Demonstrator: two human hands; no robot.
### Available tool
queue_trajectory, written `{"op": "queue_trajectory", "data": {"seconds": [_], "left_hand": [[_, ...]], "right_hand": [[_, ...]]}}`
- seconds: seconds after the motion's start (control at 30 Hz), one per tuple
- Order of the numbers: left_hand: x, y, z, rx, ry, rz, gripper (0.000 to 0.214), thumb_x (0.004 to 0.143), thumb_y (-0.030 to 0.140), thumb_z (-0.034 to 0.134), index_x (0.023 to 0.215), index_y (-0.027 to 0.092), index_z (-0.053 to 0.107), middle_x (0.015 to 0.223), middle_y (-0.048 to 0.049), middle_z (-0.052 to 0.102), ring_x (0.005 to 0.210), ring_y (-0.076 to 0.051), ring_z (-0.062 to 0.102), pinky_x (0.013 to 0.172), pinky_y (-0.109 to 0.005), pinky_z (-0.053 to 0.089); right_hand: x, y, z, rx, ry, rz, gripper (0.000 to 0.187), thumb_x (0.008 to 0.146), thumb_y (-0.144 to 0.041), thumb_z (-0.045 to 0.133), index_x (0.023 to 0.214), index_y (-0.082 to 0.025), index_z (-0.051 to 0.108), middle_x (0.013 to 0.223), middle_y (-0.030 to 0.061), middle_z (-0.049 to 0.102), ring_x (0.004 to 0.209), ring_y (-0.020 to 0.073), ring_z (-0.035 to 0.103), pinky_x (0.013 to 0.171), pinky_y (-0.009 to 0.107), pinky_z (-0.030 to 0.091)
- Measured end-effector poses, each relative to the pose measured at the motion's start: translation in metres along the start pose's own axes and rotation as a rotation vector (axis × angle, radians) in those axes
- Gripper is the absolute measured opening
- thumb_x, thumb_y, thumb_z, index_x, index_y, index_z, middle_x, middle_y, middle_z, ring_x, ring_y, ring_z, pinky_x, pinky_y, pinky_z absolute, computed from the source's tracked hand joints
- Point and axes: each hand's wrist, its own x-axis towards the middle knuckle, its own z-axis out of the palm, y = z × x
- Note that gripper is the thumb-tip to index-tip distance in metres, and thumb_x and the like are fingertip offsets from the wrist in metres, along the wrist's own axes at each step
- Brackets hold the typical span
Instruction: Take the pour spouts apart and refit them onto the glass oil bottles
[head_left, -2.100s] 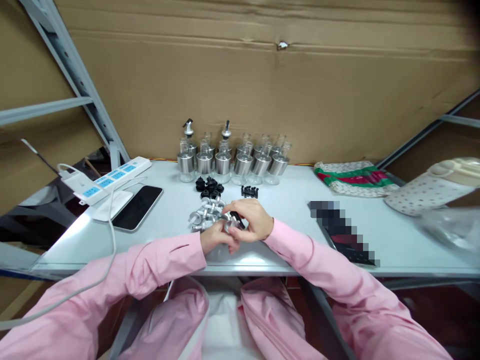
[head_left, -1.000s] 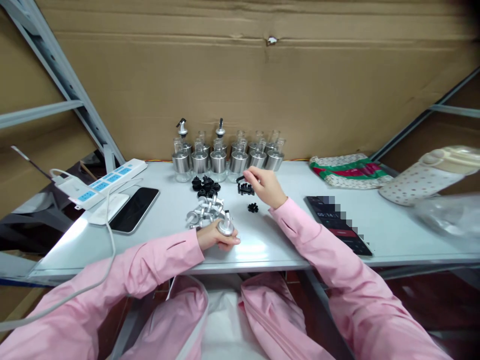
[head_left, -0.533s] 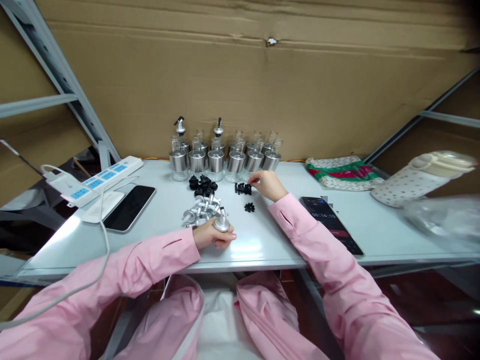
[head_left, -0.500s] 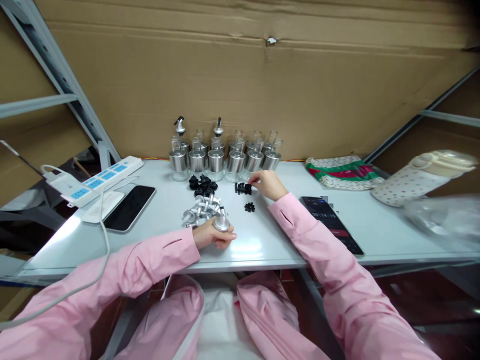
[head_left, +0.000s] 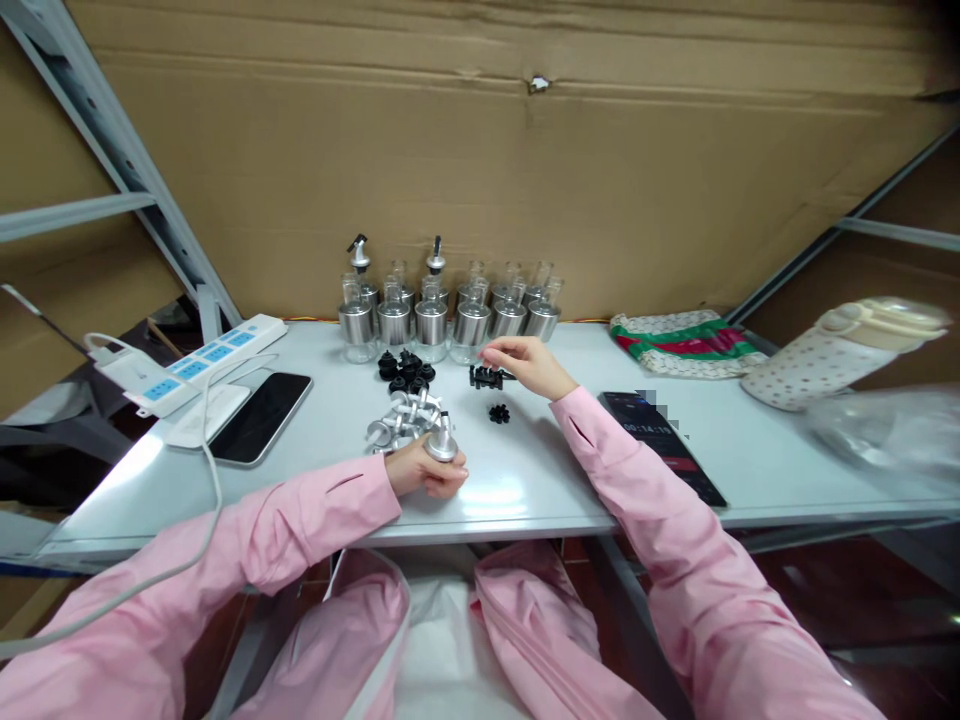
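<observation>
My left hand point(head_left: 429, 470) is closed around a silver bottle pourer point(head_left: 441, 447) with a black tip, held upright just above the table's front. Left of it lies a heap of silver pourer tops point(head_left: 401, 420). My right hand point(head_left: 532, 366) reaches over a small pile of black flip-cap pieces point(head_left: 486, 377), its fingertips drawn together at the pile's far side. Anything between those fingertips is hidden. Nearby are a cluster of tiny black parts point(head_left: 499, 413) and a heap of black stoppers point(head_left: 406, 370).
Two rows of glass bottles with steel sleeves point(head_left: 431, 324) stand at the back, two of them topped with pourers. A power strip point(head_left: 214, 358) and a phone point(head_left: 261, 418) lie left. A second phone point(head_left: 664, 445), a patterned cloth point(head_left: 686, 345) and a tumbler point(head_left: 832, 355) are right.
My right hand has shifted slightly left, over the black flip-cap pieces. My left hand keeps the pourer almost in place, its fingers curled in a little more.
</observation>
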Motion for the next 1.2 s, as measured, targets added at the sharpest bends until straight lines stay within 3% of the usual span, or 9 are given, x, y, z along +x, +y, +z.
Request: {"op": "queue_trajectory", "data": {"seconds": [0.1,0.2,0.27,0.47,0.8,1.0,1.2], "left_hand": [[-0.001,-0.001,-0.004,-0.024,-0.075,-0.015,0.050,0.062,0.037,0.070,0.041,0.019,0.028,0.030,0.0076,0.021,0.031,-0.005,0.022,0.042,-0.024,0.015],[-0.001,0.000,-0.005,-0.035,-0.125,-0.027,0.050,0.064,0.038,0.068,0.040,0.019,0.028,0.029,0.0072,0.020,0.030,-0.005,0.021,0.044,-0.026,0.017],[-0.001,0.001,-0.004,-0.035,-0.148,-0.029,0.051,0.064,0.039,0.068,0.040,0.019,0.028,0.029,0.0067,0.021,0.030,-0.006,0.022,0.044,-0.026,0.017],[-0.001,0.002,-0.002,-0.032,-0.155,-0.063,0.054,0.062,0.042,0.072,0.039,0.018,0.029,0.029,0.0071,0.023,0.030,-0.005,0.023,0.043,-0.025,0.016],[0.000,0.004,-0.003,-0.003,-0.177,-0.142,0.046,0.062,0.033,0.072,0.042,0.018,0.033,0.032,0.0059,0.031,0.032,-0.005,0.026,0.039,-0.024,0.017],[0.000,0.003,-0.002,0.013,-0.164,-0.139,0.042,0.063,0.029,0.069,0.043,0.018,0.034,0.032,0.0055,0.032,0.031,-0.005,0.027,0.039,-0.023,0.018],[0.000,0.004,-0.002,-0.042,-0.187,-0.096,0.042,0.065,0.029,0.069,0.044,0.018,0.034,0.033,0.0052,0.033,0.032,-0.006,0.029,0.043,-0.025,0.021]], "right_hand": [[-0.015,-0.028,0.020,0.229,-0.022,-0.176,0.045,0.092,-0.046,0.033,0.082,-0.014,0.062,0.067,0.0032,0.060,0.056,0.0107,0.052,0.057,0.024,0.043],[-0.029,-0.049,0.039,0.170,-0.110,-0.403,0.042,0.093,-0.044,0.032,0.077,-0.015,0.058,0.067,0.0021,0.056,0.060,0.0104,0.050,0.060,0.024,0.042],[-0.034,-0.056,0.044,0.115,-0.121,-0.469,0.041,0.094,-0.043,0.033,0.071,-0.016,0.054,0.064,0.0010,0.051,0.059,0.0103,0.047,0.059,0.023,0.040],[-0.033,-0.058,0.037,0.193,-0.258,-0.388,0.037,0.093,-0.045,0.034,0.079,-0.016,0.054,0.067,-0.0004,0.052,0.060,0.0092,0.047,0.060,0.021,0.038],[-0.028,-0.062,0.032,0.179,-0.441,-0.238,0.040,0.087,-0.039,0.037,0.054,-0.018,0.032,0.050,-0.0062,0.026,0.048,0.0057,0.024,0.048,0.021,0.024],[-0.029,-0.065,0.031,0.241,-0.457,-0.166,0.044,0.084,-0.042,0.040,0.051,-0.020,0.024,0.051,-0.0063,0.019,0.049,0.0050,0.018,0.046,0.022,0.018],[-0.028,-0.064,0.030,0.254,-0.440,-0.163,0.045,0.086,-0.049,0.037,0.053,-0.019,0.030,0.052,-0.0059,0.023,0.050,0.0055,0.021,0.047,0.022,0.021]]}}
